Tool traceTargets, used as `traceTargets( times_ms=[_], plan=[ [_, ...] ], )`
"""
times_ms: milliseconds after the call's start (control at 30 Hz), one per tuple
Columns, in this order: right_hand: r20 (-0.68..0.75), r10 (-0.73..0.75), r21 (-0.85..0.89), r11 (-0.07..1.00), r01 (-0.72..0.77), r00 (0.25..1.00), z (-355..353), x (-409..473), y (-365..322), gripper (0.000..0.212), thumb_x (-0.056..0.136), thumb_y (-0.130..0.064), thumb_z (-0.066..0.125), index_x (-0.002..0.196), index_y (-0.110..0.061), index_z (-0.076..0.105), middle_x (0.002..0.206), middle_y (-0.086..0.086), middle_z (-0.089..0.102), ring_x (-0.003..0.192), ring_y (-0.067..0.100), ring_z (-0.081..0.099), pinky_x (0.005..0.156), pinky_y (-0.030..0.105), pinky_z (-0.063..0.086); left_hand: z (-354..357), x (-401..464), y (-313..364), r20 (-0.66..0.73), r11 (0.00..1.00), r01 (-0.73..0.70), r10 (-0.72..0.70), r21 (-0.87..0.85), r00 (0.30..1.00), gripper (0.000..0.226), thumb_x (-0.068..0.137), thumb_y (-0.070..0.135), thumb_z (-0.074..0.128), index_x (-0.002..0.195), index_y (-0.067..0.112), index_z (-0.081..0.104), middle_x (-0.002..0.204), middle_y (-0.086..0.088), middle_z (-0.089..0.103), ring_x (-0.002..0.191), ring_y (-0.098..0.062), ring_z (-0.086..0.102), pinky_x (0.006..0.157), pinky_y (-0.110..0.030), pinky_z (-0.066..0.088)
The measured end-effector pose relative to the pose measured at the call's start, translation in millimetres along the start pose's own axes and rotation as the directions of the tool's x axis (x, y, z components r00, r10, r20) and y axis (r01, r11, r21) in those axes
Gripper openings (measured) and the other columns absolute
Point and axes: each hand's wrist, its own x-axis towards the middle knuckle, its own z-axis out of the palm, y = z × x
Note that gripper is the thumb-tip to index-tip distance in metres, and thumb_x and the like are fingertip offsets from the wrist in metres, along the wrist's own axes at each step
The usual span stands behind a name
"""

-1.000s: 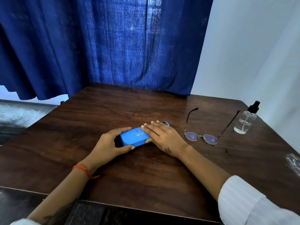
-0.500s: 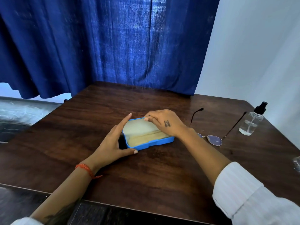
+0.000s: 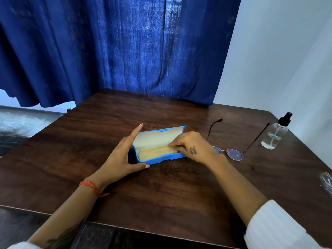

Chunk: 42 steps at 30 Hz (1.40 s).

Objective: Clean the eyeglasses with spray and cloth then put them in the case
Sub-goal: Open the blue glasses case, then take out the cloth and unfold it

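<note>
A blue eyeglass case (image 3: 161, 159) lies open in the middle of the dark wooden table (image 3: 161, 194), its lid tilted up and back. My left hand (image 3: 120, 159) grips the case's left end, thumb along the front wall and index finger straight up beside the lid. My right hand (image 3: 192, 146) reaches into the case from the right and pinches the pale yellow cloth (image 3: 154, 151) lying inside. The thin-framed eyeglasses (image 3: 235, 155) rest unfolded on the table just right of that hand. A clear spray bottle (image 3: 274, 135) with a black nozzle stands upright farther right.
A blue curtain (image 3: 125, 51) hangs behind the table and a white wall (image 3: 278, 60) rises on the right. A clear crumpled object (image 3: 326, 180) shows at the right edge of the table. The table's front edge runs just below my forearms.
The case went from closed to open, its lid lifted back. My right hand moved from the lid's top down into the case onto the cloth. My left hand stayed on the left end.
</note>
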Motion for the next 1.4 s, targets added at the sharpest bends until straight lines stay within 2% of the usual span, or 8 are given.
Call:
traceTargets(
  times_ms=[267,467,633,833,967,1067,1167,1400],
  plan=[
    [0.172,0.012,-0.118,0.993,0.008,0.985,-10.3,20.0,-9.4,0.014,0.081,-0.008,0.065,0.092,-0.015,0.072,0.096,0.001,0.070,0.088,0.016,0.063,0.078,0.027,0.049,1.0,-0.1,-1.5,-0.010,1.000,-0.005,0.005,0.010,1.000,0.111,0.062,0.025,0.083,0.140,0.051,0.010,0.131,0.013,0.039,0.124,-0.004,0.040,0.106,-0.027,0.034],
    [-0.148,-0.024,-0.039,0.999,0.018,0.989,-12.1,-0.4,-15.9,0.010,0.087,-0.011,0.056,0.092,-0.012,0.065,0.093,0.004,0.069,0.086,0.024,0.062,0.077,0.039,0.049,1.8,-1.1,-1.1,-0.073,0.996,-0.074,0.077,0.049,0.994,0.094,0.063,0.027,0.082,0.137,0.046,0.027,0.132,0.015,0.043,0.123,0.001,0.039,0.104,-0.022,0.033],
    [-0.534,-0.001,0.065,0.997,0.042,0.846,-32.0,-33.4,-23.8,0.013,0.083,-0.005,0.062,0.090,-0.013,0.069,0.087,-0.002,0.070,0.078,0.011,0.063,0.070,0.021,0.048,1.0,-0.7,2.4,-0.133,0.978,-0.131,0.153,0.160,0.979,0.071,0.067,0.026,0.079,0.120,0.050,0.038,0.124,0.018,0.044,0.118,0.000,0.041,0.103,-0.023,0.035],
    [-0.561,0.074,0.095,0.995,-0.024,0.825,-30.2,-74.2,-15.5,0.013,0.082,-0.007,0.062,0.088,-0.015,0.070,0.085,-0.005,0.070,0.077,0.008,0.063,0.070,0.024,0.050,4.4,-4.0,2.8,-0.152,0.963,-0.132,0.171,0.236,0.974,0.069,0.063,0.050,0.073,0.124,0.043,0.042,0.130,0.015,0.038,0.130,-0.011,0.032,0.111,-0.038,0.029],
    [-0.538,0.107,0.128,0.991,-0.044,0.836,-30.0,-89.0,-16.2,0.016,0.082,-0.004,0.064,0.089,-0.017,0.070,0.086,-0.008,0.070,0.080,0.003,0.060,0.071,0.013,0.047,12.9,-6.3,33.7,-0.317,0.849,-0.322,0.469,0.418,0.824,0.046,0.076,0.040,0.065,0.113,0.012,0.060,0.123,-0.003,0.054,0.124,-0.022,0.045,0.106,-0.033,0.033],
    [-0.584,0.137,0.191,0.981,-0.028,0.800,-33.5,-96.3,-20.1,0.015,0.080,-0.007,0.064,0.087,-0.019,0.071,0.085,-0.018,0.065,0.082,0.002,0.058,0.073,0.014,0.044,37.0,-11.9,70.4,-0.312,0.938,-0.314,0.346,0.148,0.885,0.035,0.079,0.041,0.062,0.106,0.019,0.064,0.107,0.008,0.065,0.099,-0.008,0.058,0.089,-0.014,0.041],
    [-0.610,0.199,0.318,0.948,0.007,0.767,-33.8,-101.8,-23.4,0.016,0.077,-0.006,0.066,0.086,-0.016,0.074,0.082,-0.010,0.063,0.079,0.003,0.056,0.069,0.015,0.044,61.1,-8.5,98.3,0.029,0.949,0.002,0.008,-0.317,1.000,0.041,0.073,0.046,0.069,0.110,0.033,0.058,0.098,0.007,0.071,0.094,-0.006,0.064,0.081,-0.015,0.048],
    [-0.464,0.411,0.588,0.805,-0.073,0.785,-27.8,-124.0,-21.3,0.014,0.080,-0.007,0.070,0.087,-0.019,0.074,0.067,-0.004,0.067,0.049,0.008,0.060,0.047,0.016,0.048,83.6,4.3,110.6,0.360,0.715,0.302,-0.075,-0.631,0.930,0.045,0.076,0.002,0.067,0.115,0.020,0.055,0.091,-0.003,0.074,0.086,-0.012,0.068,0.067,-0.021,0.052]
  ],
)
